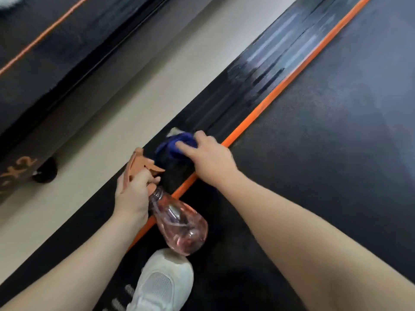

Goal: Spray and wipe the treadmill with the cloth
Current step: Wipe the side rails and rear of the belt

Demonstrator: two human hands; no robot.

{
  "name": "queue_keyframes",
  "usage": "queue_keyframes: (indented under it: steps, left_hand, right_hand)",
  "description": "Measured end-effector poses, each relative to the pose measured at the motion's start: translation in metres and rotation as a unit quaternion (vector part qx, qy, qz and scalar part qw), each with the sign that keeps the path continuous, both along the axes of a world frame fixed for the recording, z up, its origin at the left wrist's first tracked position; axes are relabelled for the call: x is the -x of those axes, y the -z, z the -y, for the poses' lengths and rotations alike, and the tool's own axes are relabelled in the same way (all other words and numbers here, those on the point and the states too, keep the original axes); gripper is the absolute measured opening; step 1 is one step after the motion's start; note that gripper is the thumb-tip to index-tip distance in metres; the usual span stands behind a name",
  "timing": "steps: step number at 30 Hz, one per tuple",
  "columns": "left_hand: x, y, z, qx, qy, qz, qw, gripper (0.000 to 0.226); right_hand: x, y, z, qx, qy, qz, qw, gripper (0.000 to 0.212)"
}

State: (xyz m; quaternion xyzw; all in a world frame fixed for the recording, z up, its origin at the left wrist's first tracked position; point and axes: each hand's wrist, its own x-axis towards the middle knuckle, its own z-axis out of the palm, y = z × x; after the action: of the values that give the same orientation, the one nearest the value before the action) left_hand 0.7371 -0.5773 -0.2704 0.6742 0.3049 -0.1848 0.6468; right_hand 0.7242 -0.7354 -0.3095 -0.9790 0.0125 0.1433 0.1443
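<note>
You're wiping: your right hand (211, 158) presses the cloth (177, 143) on the side rail (226, 108); your left hand (132, 191) grips the spray bottle (179, 225). Next, stroke onward toward the wet streaks.

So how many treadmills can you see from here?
2. One treadmill fills the right side, under both hands; its side rail is being wiped with the blue cloth. A second treadmill lies across the floor strip at upper left, partly cut off by the frame edge.

Both forearms (292, 216) are bare, with no sleeves showing. One foot wears a white mesh-topped sneaker (164, 281).
</note>
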Motion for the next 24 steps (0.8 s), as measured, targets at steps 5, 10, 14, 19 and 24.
queue_keyframes:
  steps: [5, 10, 14, 19, 24]
  left_hand:
    - [0.014, -0.008, 0.043, 0.006, 0.388, 0.098, 0.917, 0.026]
    - [0.054, -0.003, 0.087, -0.044, 0.666, 0.051, 0.743, 0.031]
    - [0.081, 0.005, 0.098, -0.086, 0.739, 0.04, 0.667, 0.011]
    - [0.112, 0.004, 0.116, -0.09, 0.859, 0.064, 0.5, 0.017]
    - [0.137, 0.003, 0.136, -0.106, 0.936, 0.077, 0.326, 0.024]
  right_hand:
    - [0.076, -0.004, 0.088, 0.045, 0.177, -0.058, 0.981, 0.052]
    - [0.158, -0.018, 0.151, 0.064, 0.277, -0.121, 0.951, 0.049]
    - [0.203, -0.031, 0.156, 0.052, 0.249, -0.145, 0.956, 0.047]
    - [0.272, -0.036, 0.154, 0.034, 0.297, -0.15, 0.942, 0.046]
    - [0.339, -0.02, 0.148, 0.011, 0.451, -0.123, 0.884, 0.051]
